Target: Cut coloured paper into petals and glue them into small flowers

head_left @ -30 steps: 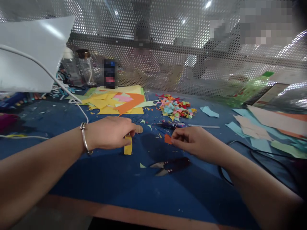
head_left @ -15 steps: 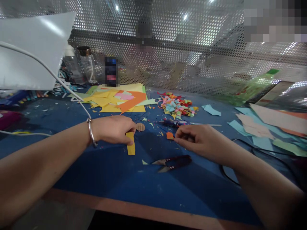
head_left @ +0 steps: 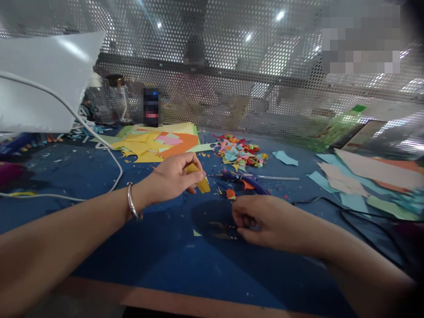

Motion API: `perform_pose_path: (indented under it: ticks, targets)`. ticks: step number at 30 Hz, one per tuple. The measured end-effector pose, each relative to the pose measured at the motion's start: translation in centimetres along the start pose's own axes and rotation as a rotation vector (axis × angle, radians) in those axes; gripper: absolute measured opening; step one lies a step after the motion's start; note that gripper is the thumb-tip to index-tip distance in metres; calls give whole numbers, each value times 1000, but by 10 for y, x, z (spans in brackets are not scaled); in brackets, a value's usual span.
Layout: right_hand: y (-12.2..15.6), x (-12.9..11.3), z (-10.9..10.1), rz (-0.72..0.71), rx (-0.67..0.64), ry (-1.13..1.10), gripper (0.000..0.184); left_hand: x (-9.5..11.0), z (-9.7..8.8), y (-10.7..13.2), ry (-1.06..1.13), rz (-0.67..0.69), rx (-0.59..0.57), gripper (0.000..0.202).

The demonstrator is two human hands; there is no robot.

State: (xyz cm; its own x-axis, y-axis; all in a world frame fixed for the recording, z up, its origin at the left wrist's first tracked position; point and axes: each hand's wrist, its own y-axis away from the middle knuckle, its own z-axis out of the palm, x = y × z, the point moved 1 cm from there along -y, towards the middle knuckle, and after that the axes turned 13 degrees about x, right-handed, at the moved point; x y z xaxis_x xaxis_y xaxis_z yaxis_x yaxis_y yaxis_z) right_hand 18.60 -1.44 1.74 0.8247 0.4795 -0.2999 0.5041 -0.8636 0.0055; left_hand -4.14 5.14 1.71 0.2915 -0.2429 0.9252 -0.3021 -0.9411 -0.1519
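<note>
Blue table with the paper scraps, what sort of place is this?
Probably a craft workspace: on the blue table lie a heap of paper scraps and coloured sheets, and the left hand holds a yellow paper strip.

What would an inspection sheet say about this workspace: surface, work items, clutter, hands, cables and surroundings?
Surface: blue tabletop, reddish front edge, small scraps scattered.
Work items: yellow paper strip, held; snips, lying partly hidden.
Clutter: multicoloured scrap pile; stacked coloured paper left of it; loose sheets far right.
Hands: left hand pinches the strip; right hand is at the snips, grip unclear.
Cables: white cord at left; black cable at right.
Surroundings: perforated screen behind; clear bottles at back left.
</note>
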Motion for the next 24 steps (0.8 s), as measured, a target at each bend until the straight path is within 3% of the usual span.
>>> perform_pose_path:
  ticks: [10,15,24]
  targets:
    - [-2,3,3,54,33,17,4,-6,7,-5,58,-15,117,13]
    - [-1,3,4,90,37,33,5,-6,8,-4,49,39,97,12]
    - [-3,-3,0,101,78,79,9,-11,7,-5,112,3,94,24]
